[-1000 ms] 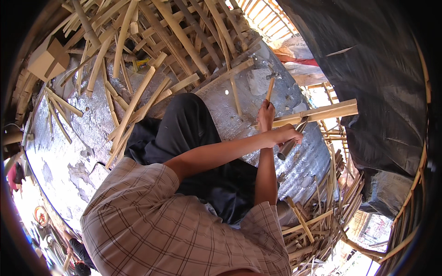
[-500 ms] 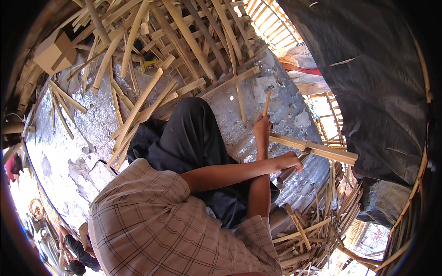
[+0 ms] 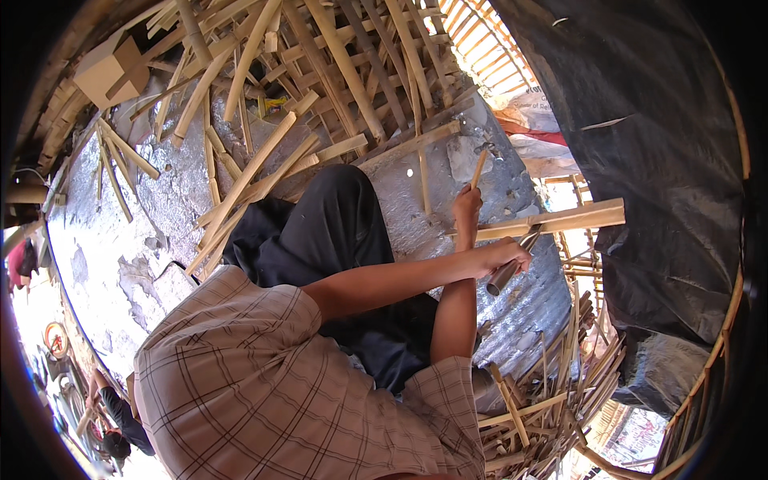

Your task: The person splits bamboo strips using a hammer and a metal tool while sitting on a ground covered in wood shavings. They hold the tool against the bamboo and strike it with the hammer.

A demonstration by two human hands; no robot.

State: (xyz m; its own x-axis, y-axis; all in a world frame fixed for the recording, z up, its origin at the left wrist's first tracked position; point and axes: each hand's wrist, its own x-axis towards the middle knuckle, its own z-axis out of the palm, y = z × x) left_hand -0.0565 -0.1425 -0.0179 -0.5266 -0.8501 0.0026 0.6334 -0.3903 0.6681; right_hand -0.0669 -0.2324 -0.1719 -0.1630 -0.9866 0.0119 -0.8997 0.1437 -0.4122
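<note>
My left arm reaches across my right forearm. My left hand (image 3: pixel 508 256) is closed around a dark metal tool (image 3: pixel 502 279) with a rounded, tube-like lower end. The tool's upper part meets a split bamboo length (image 3: pixel 576 218), which sticks out to the right past the edge of the grey surface. Farther up, my right hand (image 3: pixel 466 204) is wrapped around a slim wooden stick (image 3: pixel 480 168) that points up. The bamboo's left end passes by my right wrist, and whether that hand touches it is hidden. My bent knee (image 3: pixel 340 212) in black trousers is to the left.
Split bamboo strips (image 3: pixel 248 172) and poles (image 3: pixel 344 64) pile up at the far left and back. Thin offcuts (image 3: pixel 544 416) lie heaped at lower right. A black sheet (image 3: pixel 640 128) hangs on the right, and a cardboard box (image 3: pixel 112 70) sits at far left. Another person (image 3: pixel 120 424) is at lower left.
The bamboo length's right end has swung upward. My left hand and its tool have risen slightly, and my right hand has shifted a little up and right. The whole view has moved slightly.
</note>
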